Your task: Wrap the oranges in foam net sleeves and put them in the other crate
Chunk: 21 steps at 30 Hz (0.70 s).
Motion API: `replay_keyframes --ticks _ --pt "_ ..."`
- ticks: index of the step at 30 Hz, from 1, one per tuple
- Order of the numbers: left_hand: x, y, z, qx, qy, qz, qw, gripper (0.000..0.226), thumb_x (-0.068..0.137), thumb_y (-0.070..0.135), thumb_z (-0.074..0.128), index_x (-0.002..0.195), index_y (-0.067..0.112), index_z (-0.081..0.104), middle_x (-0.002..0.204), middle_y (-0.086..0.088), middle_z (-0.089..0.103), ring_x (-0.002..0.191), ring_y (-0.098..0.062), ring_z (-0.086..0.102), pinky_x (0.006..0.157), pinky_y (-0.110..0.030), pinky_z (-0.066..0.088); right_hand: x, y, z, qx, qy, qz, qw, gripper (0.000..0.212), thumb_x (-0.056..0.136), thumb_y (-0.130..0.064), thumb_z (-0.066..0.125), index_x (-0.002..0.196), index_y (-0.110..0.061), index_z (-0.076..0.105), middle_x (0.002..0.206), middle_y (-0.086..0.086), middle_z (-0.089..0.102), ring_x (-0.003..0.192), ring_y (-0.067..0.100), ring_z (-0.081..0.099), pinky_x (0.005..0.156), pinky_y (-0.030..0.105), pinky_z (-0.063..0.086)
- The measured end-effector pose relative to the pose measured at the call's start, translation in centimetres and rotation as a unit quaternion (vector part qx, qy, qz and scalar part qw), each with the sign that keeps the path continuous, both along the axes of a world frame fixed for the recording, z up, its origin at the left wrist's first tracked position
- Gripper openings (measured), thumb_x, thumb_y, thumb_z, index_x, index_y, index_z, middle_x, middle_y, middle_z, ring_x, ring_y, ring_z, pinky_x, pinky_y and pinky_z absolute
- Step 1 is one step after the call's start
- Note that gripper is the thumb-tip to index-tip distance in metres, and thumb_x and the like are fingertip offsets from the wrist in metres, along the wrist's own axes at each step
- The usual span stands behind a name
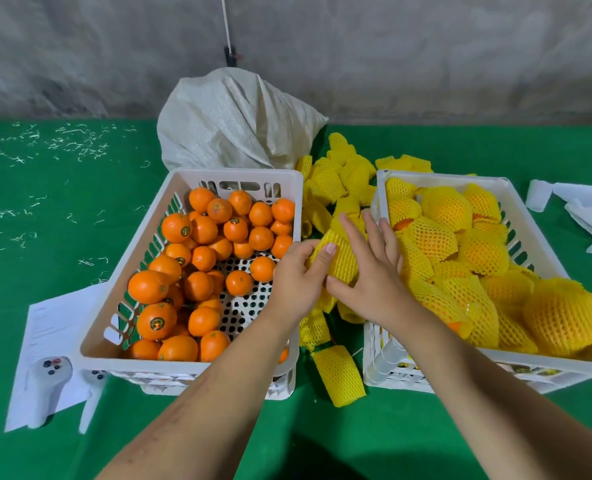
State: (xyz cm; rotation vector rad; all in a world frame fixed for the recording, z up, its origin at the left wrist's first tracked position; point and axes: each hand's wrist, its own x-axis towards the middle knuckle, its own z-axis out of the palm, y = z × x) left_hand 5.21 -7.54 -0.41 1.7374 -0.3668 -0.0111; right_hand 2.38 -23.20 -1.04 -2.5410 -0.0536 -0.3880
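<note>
A white crate (128, 265) on the left holds several bare oranges (177, 227). On the right, a second white crate (530, 220) is filled with oranges wrapped in yellow foam net (561, 317). Between the crates lies a heap of empty yellow sleeves (339, 181). My left hand (296, 277) pinches one yellow foam net sleeve (341, 259) above the gap, thumb on top. My right hand (374, 268) has its fingers spread straight, its thumb touching the same sleeve. Whether an orange is inside that sleeve stays hidden.
A tied white woven sack (235, 123) stands behind the left crate. A sheet of paper (48, 355) lies at the left front, white foam sheets (585, 209) at the far right. One loose sleeve (339, 375) lies between the crates on the green cloth (45, 202).
</note>
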Motion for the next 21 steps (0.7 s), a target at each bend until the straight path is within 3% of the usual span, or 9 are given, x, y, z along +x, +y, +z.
replay_keyframes --ticks 3,5,7,9,11,13,15,18,21 --pt "-0.2 0.9 -0.7 0.002 0.01 -0.028 1.0 0.023 0.108 0.033 0.059 0.11 0.017 0.074 0.102 -0.002 0.07 0.099 -0.021 0.065 0.087 -0.046 0.055 0.3 -0.2 -0.2 -0.007 0.007 -0.012 1.0 0.055 0.078 -0.055 0.058 0.127 -0.029 0.058 0.152 0.001 0.038 0.141 0.025 0.025 0.116 0.051 0.032" --pt "0.2 2.2 -1.1 -0.029 0.036 -0.068 0.997 0.027 0.107 0.033 0.06 0.127 0.017 0.07 0.12 0.0 0.071 0.115 -0.016 0.066 0.097 -0.034 0.056 0.6 -0.5 -0.2 0.044 0.014 -0.004 0.999 0.035 0.087 -0.045 0.066 0.113 -0.025 0.058 0.121 -0.002 0.056 0.117 0.02 0.047 0.097 0.04 0.047" --pt "1.3 4.0 -1.9 -0.035 0.033 -0.061 0.997 0.03 0.108 0.034 0.058 0.135 0.023 0.066 0.126 0.007 0.068 0.122 -0.011 0.063 0.099 -0.025 0.053 0.6 -0.6 0.2 0.104 0.036 0.015 0.994 0.027 0.094 -0.043 0.068 0.105 -0.03 0.048 0.092 -0.01 0.06 0.088 0.005 0.059 0.07 0.02 0.048" --pt "2.7 5.4 -3.2 0.003 0.027 -0.005 1.0 0.023 0.111 0.029 0.054 0.131 0.025 0.064 0.126 0.006 0.068 0.121 -0.016 0.064 0.099 -0.032 0.053 0.6 -0.3 0.5 0.132 0.046 0.014 0.99 0.029 0.096 -0.042 0.069 0.107 -0.03 0.044 0.079 -0.009 0.057 0.071 0.001 0.059 0.054 0.016 0.042" --pt "4.5 6.2 -4.9 0.115 0.042 0.056 0.991 0.024 0.111 0.02 0.051 0.133 0.023 0.06 0.129 0.003 0.065 0.121 -0.025 0.063 0.098 -0.04 0.052 0.6 -0.1 0.6 0.156 0.036 -0.001 0.987 0.033 0.096 -0.038 0.069 0.11 -0.029 0.041 0.078 -0.01 0.052 0.069 -0.005 0.057 0.051 0.014 0.042" --pt "6.6 6.4 -6.7 0.309 0.066 0.043 0.948 0.044 0.108 0.017 0.056 0.151 0.014 0.047 0.148 -0.008 0.054 0.136 -0.033 0.053 0.105 -0.043 0.048 0.4 0.0 0.8 0.165 0.01 -0.02 0.986 0.034 0.098 -0.032 0.069 0.111 -0.027 0.038 0.08 -0.013 0.046 0.071 -0.013 0.053 0.051 0.011 0.041" --pt "8.4 6.1 -8.2 0.476 0.076 -0.03 0.876 0.066 0.107 0.02 0.06 0.165 0.014 0.028 0.168 -0.015 0.031 0.151 -0.039 0.035 0.12 -0.049 0.037 0.4 -0.1 0.7 0.179 0.005 -0.028 0.983 0.033 0.099 -0.027 0.065 0.109 -0.03 0.034 0.08 -0.012 0.042 0.066 -0.01 0.051 0.048 0.016 0.038" --pt "9.8 5.5 -9.7 0.597 0.108 -0.117 0.786 0.085 0.107 0.018 0.059 0.17 0.027 0.003 0.177 -0.006 -0.003 0.161 -0.04 0.011 0.126 -0.053 0.029 0.5 -0.4 0.4 0.198 0.024 -0.032 0.979 0.034 0.098 -0.023 0.062 0.107 -0.037 0.033 0.081 -0.012 0.048 0.064 -0.005 0.054 0.047 0.016 0.038" --pt "9.7 5.9 -11.4 0.694 0.031 -0.098 0.712 0.104 0.102 0.022 0.069 0.168 0.023 -0.012 0.174 -0.013 -0.001 0.158 -0.047 0.009 0.126 -0.052 0.029 0.9 -0.4 0.3 0.151 0.045 -0.035 0.987 0.028 0.1 -0.028 0.062 0.111 -0.034 0.037 0.081 -0.008 0.049 0.058 -0.001 0.052 0.044 0.016 0.035"
